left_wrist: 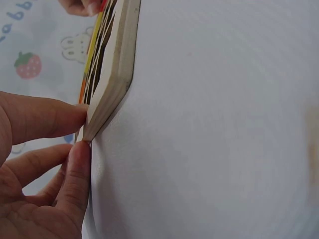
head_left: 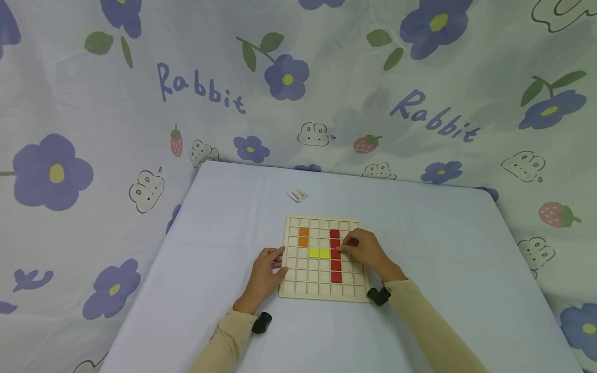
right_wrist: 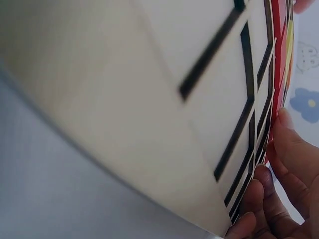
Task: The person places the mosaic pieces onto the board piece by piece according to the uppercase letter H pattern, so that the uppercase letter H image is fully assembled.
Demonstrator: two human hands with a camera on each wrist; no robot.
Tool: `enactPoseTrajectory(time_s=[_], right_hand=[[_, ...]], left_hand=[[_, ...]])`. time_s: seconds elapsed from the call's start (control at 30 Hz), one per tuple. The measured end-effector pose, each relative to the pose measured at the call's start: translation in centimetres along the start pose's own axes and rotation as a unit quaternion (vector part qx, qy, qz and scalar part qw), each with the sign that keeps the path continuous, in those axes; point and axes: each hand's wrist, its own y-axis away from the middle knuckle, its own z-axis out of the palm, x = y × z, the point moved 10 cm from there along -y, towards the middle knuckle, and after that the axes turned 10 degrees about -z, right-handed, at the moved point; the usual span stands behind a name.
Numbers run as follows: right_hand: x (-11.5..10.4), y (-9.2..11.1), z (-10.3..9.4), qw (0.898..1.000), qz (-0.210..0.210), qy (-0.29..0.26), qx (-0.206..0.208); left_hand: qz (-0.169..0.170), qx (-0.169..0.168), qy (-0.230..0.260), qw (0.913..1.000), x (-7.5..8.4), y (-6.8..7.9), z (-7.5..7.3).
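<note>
A square wooden grid board (head_left: pixel 322 296) lies on the white table. My left hand (head_left: pixel 266 277) is at its left edge; in the left wrist view the thumb and index finger (left_wrist: pixel 75 167) touch the rim, not wrapped round it. My right hand (head_left: pixel 368 248) reaches over the right side and pinches a red tile (head_left: pixel 336 254) in the middle of a column of several red tiles. In the right wrist view the thumb and fingers (right_wrist: pixel 294 149) meet at the red row, partly hiding the tile. Two yellow tiles (head_left: pixel 319 253) and two orange tiles (head_left: pixel 303 237) sit left of the red column.
A small printed card (head_left: pixel 298 194) lies on the table (head_left: pixel 224 207) beyond the board. Behind stands a cloth backdrop (head_left: pixel 345 103) with flowers, rabbits and strawberries. Each wrist wears a black camera (head_left: pixel 262 322).
</note>
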Motion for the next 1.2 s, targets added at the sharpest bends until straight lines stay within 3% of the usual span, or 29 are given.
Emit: enactPoseTrajectory(time_s=[0.3,0.47,0.8,1.0,1.2], right_hand=[[0.5,0.7,-1.9,1.000,0.009,-0.009,0.017],[1.5,2.1,-3.3,1.000,-0.005,-0.009,0.024],[4.8,5.2,-5.4,0.999,0.032,0.022,0.033],[6.7,7.1,-5.6,0.997,0.070,0.014,0.024],[7.0,8.2,-5.4,0.998,0.045,0.048,0.016]], left_hand=[[-0.002,-0.002,-0.002,1.0000,-0.1,0.0,0.0],[-0.004,-0.004,0.001,1.0000,-0.2,0.0,0.1],[-0.007,-0.003,0.001,1.0000,-0.3,-0.1,0.0],[-0.010,-0.005,-0.001,0.9999,-0.3,-0.2,0.0],[-0.010,-0.004,-0.002,0.9999,-0.3,-0.3,0.1]])
